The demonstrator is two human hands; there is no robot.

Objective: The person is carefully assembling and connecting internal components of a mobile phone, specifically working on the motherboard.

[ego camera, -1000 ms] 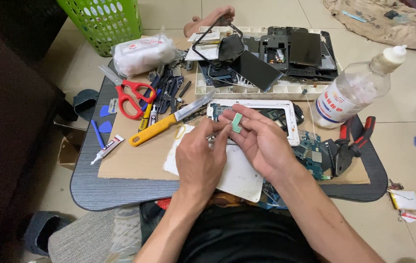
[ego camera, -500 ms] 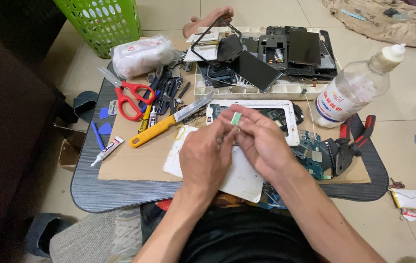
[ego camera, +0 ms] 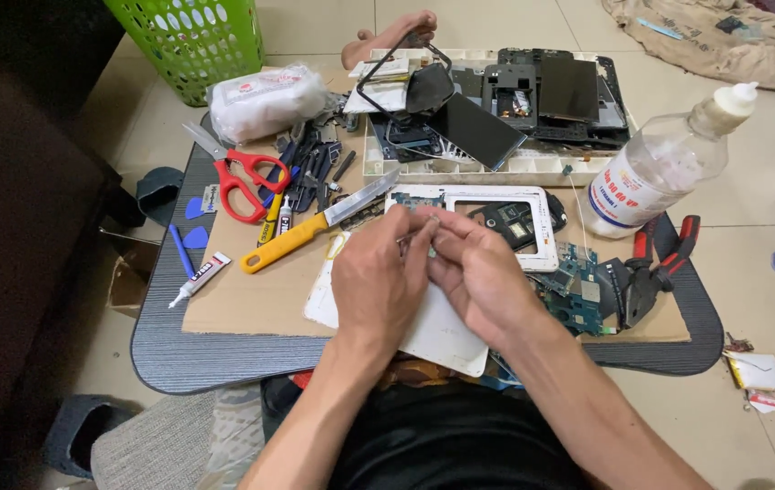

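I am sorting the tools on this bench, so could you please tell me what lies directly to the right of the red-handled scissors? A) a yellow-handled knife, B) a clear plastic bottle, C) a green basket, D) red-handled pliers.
A: the yellow-handled knife lies slanted just right of the red-handled scissors, its blade pointing toward the white phone frame.
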